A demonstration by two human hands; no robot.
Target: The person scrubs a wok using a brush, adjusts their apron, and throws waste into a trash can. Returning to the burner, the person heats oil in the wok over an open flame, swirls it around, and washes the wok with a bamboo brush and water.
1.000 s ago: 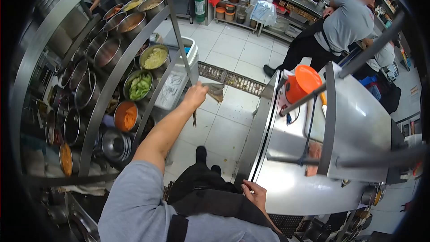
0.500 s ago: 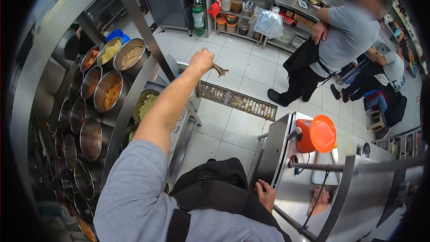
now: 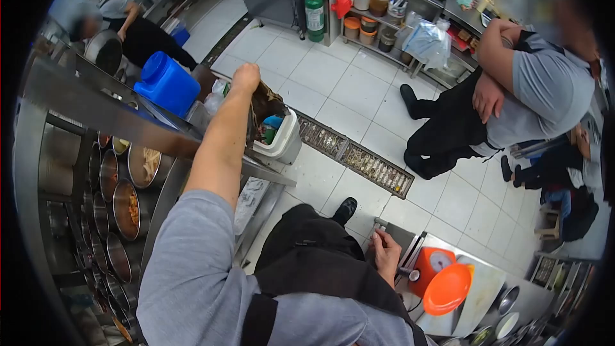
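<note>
My left hand is stretched forward, its fingers closed on a limp brown scrap. The scrap hangs over a white bin that has rubbish in it, including a blue piece. What exactly the scrap is, I cannot make out. My right hand is low by my side, close to the corner of the steel counter. Its fingers are curled together, and anything within them is hidden.
A rack with several steel food pans stands left, below a blue jug. A floor drain crosses the tiles. One person stands at right with arms folded. An orange scale sits on the counter.
My left hand has swung left with the brown scrap, from over the floor to above the bin. My view has turned left, and my right hand has come up toward the counter's corner.
</note>
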